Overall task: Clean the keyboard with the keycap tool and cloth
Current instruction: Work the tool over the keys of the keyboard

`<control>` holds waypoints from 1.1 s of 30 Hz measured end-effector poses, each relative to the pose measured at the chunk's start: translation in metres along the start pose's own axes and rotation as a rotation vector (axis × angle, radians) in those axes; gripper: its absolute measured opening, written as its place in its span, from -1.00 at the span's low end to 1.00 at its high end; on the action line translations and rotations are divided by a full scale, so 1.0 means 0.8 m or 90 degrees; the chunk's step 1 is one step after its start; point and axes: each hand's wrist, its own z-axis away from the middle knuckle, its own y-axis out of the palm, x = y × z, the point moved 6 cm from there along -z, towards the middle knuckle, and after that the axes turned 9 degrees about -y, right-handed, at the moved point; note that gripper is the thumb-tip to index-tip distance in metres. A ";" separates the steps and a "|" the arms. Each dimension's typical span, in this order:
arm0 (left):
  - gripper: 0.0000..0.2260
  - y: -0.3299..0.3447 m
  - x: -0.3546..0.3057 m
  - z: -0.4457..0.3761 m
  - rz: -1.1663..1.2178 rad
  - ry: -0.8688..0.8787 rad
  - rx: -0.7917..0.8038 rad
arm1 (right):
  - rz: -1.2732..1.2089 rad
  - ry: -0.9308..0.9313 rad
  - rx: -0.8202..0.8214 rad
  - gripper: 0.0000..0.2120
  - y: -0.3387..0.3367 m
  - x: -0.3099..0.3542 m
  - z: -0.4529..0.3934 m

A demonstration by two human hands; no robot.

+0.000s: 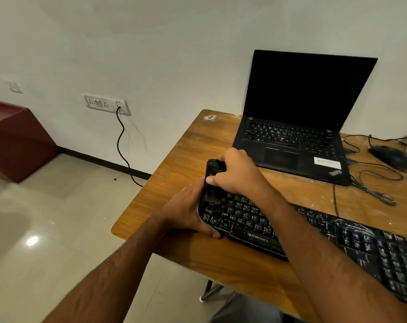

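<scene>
I read "ZEBRONICS" in white letters on the front edge of the black keyboard [314,231] under my arms. "ThinkPad" is printed at the near right corner of the laptop [293,136]. The white sticker [327,162] beside it is too blurred to read.

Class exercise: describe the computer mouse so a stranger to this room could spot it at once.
Start at the wooden table, then find the open black laptop at its far side. The mouse lies just right of the laptop, among loose black cables; it is the only small rounded dark object there.
</scene>
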 end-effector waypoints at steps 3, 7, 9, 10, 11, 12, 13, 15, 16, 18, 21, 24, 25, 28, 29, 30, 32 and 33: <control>0.13 0.001 -0.001 -0.001 0.001 0.000 0.007 | -0.006 0.006 0.016 -0.82 0.015 -0.004 0.010; 0.21 0.002 0.000 -0.001 -0.004 -0.005 0.008 | 0.038 0.025 0.071 -0.77 0.001 -0.018 0.009; 0.16 0.003 0.001 -0.002 0.005 0.004 0.004 | 0.015 0.016 0.033 -0.76 -0.003 -0.012 0.005; 0.10 0.003 0.004 -0.002 0.006 0.011 -0.001 | -0.008 0.011 0.013 -0.76 0.000 -0.008 0.006; 0.05 0.003 0.005 -0.002 0.003 0.014 -0.005 | -0.026 0.005 0.002 -0.76 0.008 -0.004 0.008; 0.01 0.002 0.004 -0.002 0.001 0.014 -0.005 | -0.034 0.001 0.001 -0.77 0.015 -0.003 0.013; 0.00 0.001 0.003 -0.002 0.001 0.010 -0.002 | -0.033 0.003 0.010 -0.76 0.019 -0.005 0.017; 0.07 0.002 0.003 -0.003 0.004 -0.002 0.003 | -0.012 0.013 0.056 -0.76 0.018 -0.013 0.021; 0.15 0.002 0.003 -0.003 0.002 -0.004 0.004 | 0.002 0.019 0.070 -0.77 0.013 -0.018 0.022; 0.21 0.003 0.003 -0.003 -0.002 -0.002 0.006 | 0.009 0.025 0.035 -0.76 0.002 -0.022 0.017; 0.08 0.003 0.005 -0.004 0.008 0.014 -0.008 | -0.035 0.007 -0.044 -0.78 0.008 -0.013 0.016; 0.01 0.002 0.005 -0.005 0.002 0.017 -0.008 | -0.030 0.003 -0.011 -0.78 0.021 -0.008 0.023; 0.05 0.002 0.003 -0.005 0.003 0.009 -0.003 | -0.013 0.008 0.021 -0.77 0.019 -0.011 0.022; 0.20 0.005 0.005 -0.005 0.000 -0.004 0.002 | 0.008 0.029 0.053 -0.76 0.002 -0.017 0.013; 0.19 0.005 0.006 -0.005 -0.002 -0.007 0.003 | -0.003 0.027 0.026 -0.76 -0.001 -0.017 0.010; 0.15 0.006 0.007 -0.005 -0.001 -0.009 0.004 | -0.019 0.022 -0.001 -0.77 -0.001 -0.013 0.010; 0.01 0.006 0.012 -0.006 -0.005 -0.004 -0.002 | -0.043 0.006 -0.005 -0.79 0.013 -0.005 0.016; -0.01 0.006 0.012 -0.007 -0.009 0.002 -0.005 | -0.042 0.000 0.010 -0.80 0.020 -0.004 0.020</control>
